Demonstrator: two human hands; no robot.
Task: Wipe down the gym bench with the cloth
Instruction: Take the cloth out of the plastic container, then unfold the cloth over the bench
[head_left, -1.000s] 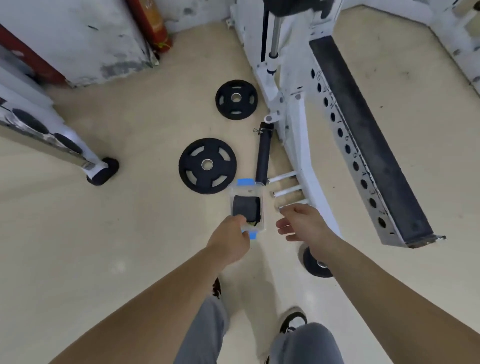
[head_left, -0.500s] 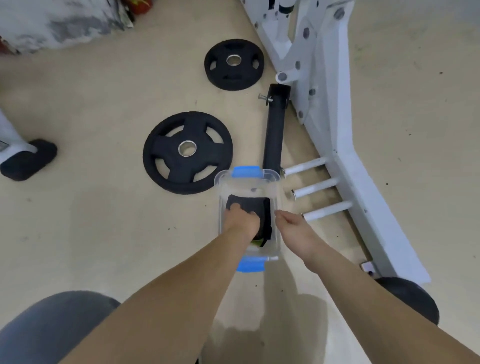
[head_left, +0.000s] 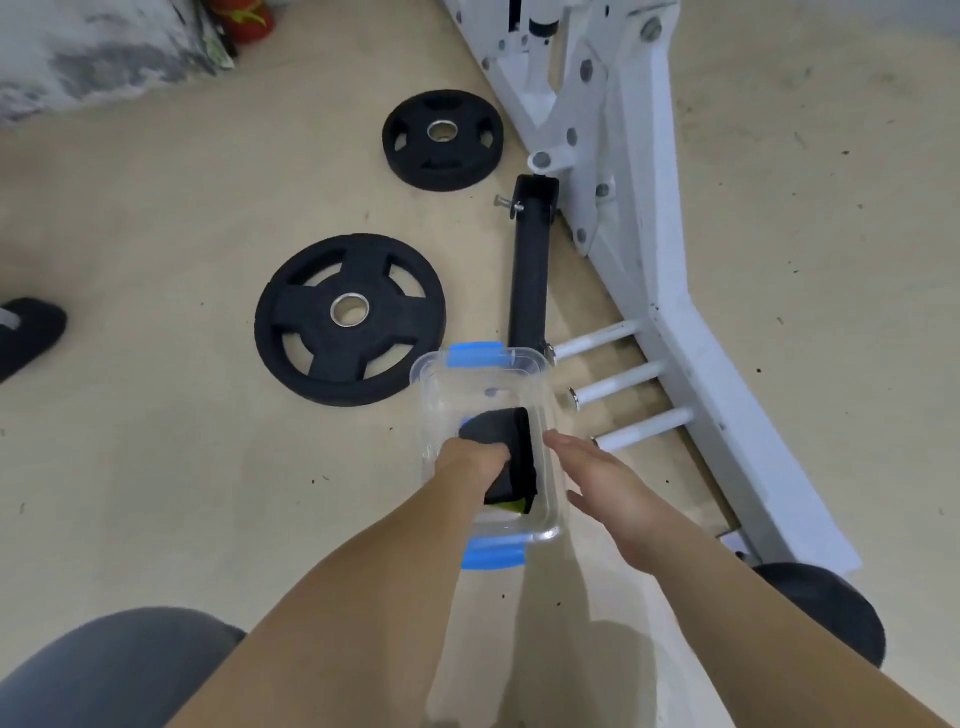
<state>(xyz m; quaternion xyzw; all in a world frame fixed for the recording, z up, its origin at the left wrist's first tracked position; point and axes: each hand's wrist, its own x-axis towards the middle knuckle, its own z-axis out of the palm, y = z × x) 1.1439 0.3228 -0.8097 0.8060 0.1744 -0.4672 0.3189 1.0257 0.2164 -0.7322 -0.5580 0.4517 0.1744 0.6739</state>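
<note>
My left hand (head_left: 470, 462) is down inside the clear container (head_left: 441, 395), fingers curled over the black cloth (head_left: 519, 457) and clamped on it. My right hand (head_left: 597, 483) lies flat and relaxed, fingers straight, just beside the container's right wall. I cannot tell whether the fingertips actually press on the plastic.

The cloth sits folded in the near half of the container, directly under the left hand. Its long axis runs away from me, in line with the container's own length, and something yellow-green shows beneath its near edge. The left hand is the one on it, so I judge the lift belongs to that hand: straight up and clear of the walls, while the right hand steadies the container.

The container rests on the floor (head_left: 156, 260) with a blue clip at each end. Beyond it lie a black bar (head_left: 530, 265), a large weight plate (head_left: 350, 317) and a smaller weight plate (head_left: 443, 139). To the right stands a white frame (head_left: 649, 208) with three white pegs (head_left: 618, 382) pointing toward the container.

The gym bench pad is out of view. I expect it is off to the right, past that frame, so the cloth would have to travel that way.
</note>
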